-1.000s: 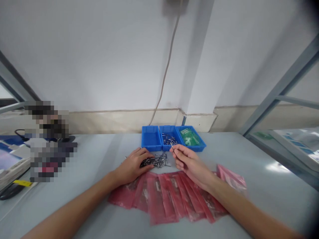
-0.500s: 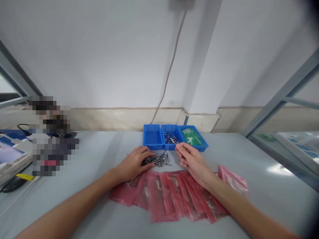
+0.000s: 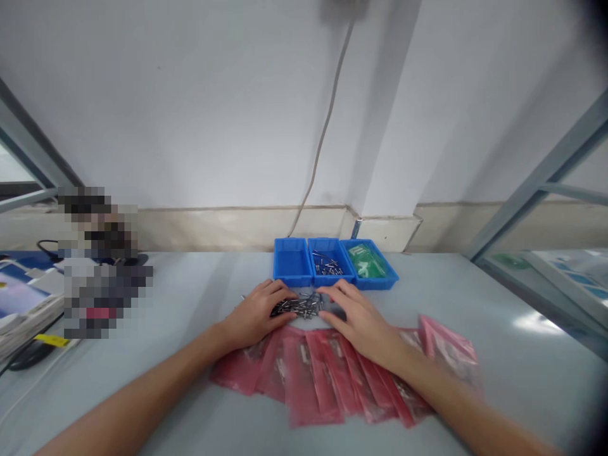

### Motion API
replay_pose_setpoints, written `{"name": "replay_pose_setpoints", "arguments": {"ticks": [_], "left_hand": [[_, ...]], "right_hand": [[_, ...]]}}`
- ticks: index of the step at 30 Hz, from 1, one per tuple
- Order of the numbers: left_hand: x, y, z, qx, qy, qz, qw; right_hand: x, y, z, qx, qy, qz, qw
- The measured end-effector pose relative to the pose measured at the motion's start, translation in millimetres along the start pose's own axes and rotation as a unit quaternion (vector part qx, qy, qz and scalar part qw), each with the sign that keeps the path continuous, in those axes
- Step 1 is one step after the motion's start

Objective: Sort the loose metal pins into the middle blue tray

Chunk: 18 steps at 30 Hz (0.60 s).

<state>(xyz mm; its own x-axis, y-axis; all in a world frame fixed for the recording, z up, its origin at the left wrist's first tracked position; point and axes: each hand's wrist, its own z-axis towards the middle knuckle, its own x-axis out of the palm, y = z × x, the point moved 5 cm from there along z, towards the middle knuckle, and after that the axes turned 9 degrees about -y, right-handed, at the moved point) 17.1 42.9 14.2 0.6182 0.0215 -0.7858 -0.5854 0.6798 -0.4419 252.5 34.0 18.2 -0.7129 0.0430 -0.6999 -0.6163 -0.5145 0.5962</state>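
Silvery slender metal pins (image 3: 308, 306) lie loose at frame centre between left hand (image 3: 259, 309) and right hand (image 3: 363, 315), both with fingers parted from thumbs, similar pieces (image 3: 329, 266) already in the middle blue rectangular plastic bin (image 3: 323, 244) above, this pile apparently outstanding.

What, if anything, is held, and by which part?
No hold shows: the left grip cups one side of the metal pieces, the open right grip the other; fingertip contact can't be told.

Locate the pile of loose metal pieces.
In the head view, lower centre, the pile lies on the table between the left hand and right hand, with pink bags nearer the camera and blue bins beyond.
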Motion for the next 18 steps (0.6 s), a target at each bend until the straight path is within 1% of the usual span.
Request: {"name": "replay_pose_setpoints", "arguments": {"ticks": [3, 8, 14, 18], "left_hand": [[0.2, 0.0, 0.3, -0.001, 0.003, 0.002, 1.0], [-0.4, -0.5, 0.6, -0.004, 0.003, -0.003, 1.0], [-0.5, -0.1, -0.1, 0.003, -0.003, -0.008, 1.0], [0.8, 0.8, -0.2, 0.0, 0.005, 0.001, 1.0]], "right_hand": [[4.3, 0.5, -3.7, -0.01, 0.023, -0.037, 0.999], [3.7, 1.5, -1.6, -0.002, 0.036, -0.019, 0.999], [0.9, 3.8, -1.4, -0.007, 0.031, 0.0, 0.999], [1.6, 1.6, -2.0, -0.01, 0.025, 0.002, 1.0]]}}
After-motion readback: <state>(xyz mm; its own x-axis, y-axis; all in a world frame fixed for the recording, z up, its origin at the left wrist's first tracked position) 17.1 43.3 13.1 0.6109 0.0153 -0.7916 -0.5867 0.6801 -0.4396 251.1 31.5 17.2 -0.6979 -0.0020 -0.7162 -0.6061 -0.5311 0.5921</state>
